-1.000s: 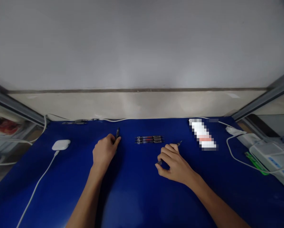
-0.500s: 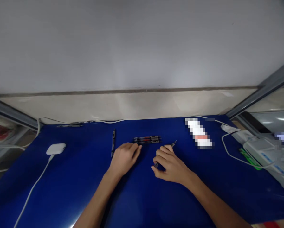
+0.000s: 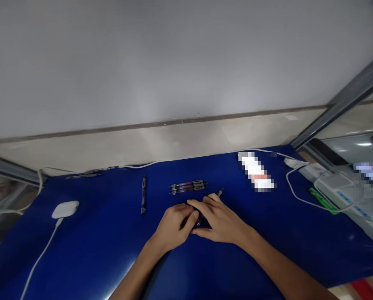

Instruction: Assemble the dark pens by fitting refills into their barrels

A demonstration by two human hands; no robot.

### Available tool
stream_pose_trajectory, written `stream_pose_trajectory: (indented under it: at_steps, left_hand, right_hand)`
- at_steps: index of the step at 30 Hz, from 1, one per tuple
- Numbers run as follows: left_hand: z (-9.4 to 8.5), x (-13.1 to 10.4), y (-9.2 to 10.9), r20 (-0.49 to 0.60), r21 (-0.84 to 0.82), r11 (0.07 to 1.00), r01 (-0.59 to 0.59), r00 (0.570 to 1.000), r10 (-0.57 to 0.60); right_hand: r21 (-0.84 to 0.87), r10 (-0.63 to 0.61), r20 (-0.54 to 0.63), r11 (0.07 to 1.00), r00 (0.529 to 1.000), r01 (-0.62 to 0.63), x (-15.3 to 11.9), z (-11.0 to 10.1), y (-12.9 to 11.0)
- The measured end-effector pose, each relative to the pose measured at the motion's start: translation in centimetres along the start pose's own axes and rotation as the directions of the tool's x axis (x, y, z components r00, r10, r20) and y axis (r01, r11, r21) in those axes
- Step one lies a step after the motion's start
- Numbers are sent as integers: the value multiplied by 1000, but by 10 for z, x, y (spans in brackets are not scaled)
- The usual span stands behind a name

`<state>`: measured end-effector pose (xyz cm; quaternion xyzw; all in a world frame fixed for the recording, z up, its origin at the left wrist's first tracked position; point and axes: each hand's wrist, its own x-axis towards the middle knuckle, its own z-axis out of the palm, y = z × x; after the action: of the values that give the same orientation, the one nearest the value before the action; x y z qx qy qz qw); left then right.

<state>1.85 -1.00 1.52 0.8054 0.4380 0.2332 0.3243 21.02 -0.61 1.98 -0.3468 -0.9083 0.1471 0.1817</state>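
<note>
Over the middle of the blue desk, my right hand (image 3: 222, 223) is closed around a pen (image 3: 220, 191), whose dark end sticks out past the fingers. Against the pen's near end, my left hand (image 3: 174, 227) is closed, thumb and fingers pinched there; the two hands touch, and much of the pen is hidden between them. Just beyond my hands, several dark pens (image 3: 189, 187) lie side by side in a row, pointing left to right. Another dark pen (image 3: 143, 193) lies apart on the left, pointing away from me.
To the left, a white earbud case (image 3: 65, 209) has a white cable plugged in. More pens (image 3: 86, 174) lie by the wall. A blurred-out phone-like object (image 3: 257, 171) is at the back right. On the right are a green packet (image 3: 324, 201), a power strip (image 3: 350, 198) and cables.
My left hand has moved from beside the row of pens toward me and right, meeting my right hand at the pen. The row is now uncovered. The view has tilted slightly.
</note>
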Motion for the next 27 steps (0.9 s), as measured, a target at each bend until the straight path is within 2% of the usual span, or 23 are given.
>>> stream_pose_trajectory:
  at_steps: [4, 7, 10, 13, 14, 16, 17, 19, 20, 22, 27]
  left_hand:
    - [6, -1, 3, 110, -155, 974, 168, 982, -151]
    - [9, -1, 2, 145, -246, 943, 223, 971, -191]
    - [2, -1, 2, 79, -197, 961, 195, 980, -183]
    - [-25, -2, -6, -105, 17, 977, 211, 973, -208]
    - [-37, -5, -11, -195, 101, 960, 262, 951, -240]
    - [-65, -12, -24, -371, 246, 874, 420, 874, -315]
    - [-78, -17, -31, -444, 311, 798, 516, 821, -359]
    - [-101, -27, -45, -522, 420, 630, 653, 742, -420]
    - [-109, -31, -52, -529, 447, 574, 686, 720, -449]
    - [-118, -37, -62, -472, 482, 541, 690, 724, -503]
    - [-116, -36, -75, -276, 475, 596, 647, 753, -597]
  right_hand:
    - [-26, -88, 55, 996, 995, 90, -1, 5, -4]
    - [-31, -115, 43, 993, 992, 117, 0, 8, -4]
    - [-86, -142, -81, 987, 987, 135, 0, 5, -2]
    - [-181, -157, -253, 977, 955, 113, 0, -3, 4]
    - [-199, -149, -285, 976, 947, 94, 0, -5, 6]
    - [-222, -115, -310, 974, 944, 46, 0, -9, 10]
    - [-231, -94, -305, 973, 948, 22, 0, -11, 11]
    - [-244, -59, -279, 970, 958, -12, 0, -11, 12]
    - [-247, -49, -266, 969, 963, -19, 0, -11, 13]
    - [-246, -39, -247, 969, 968, -23, 1, -10, 12]
    - [-244, -38, -242, 970, 970, -23, 2, -9, 14]
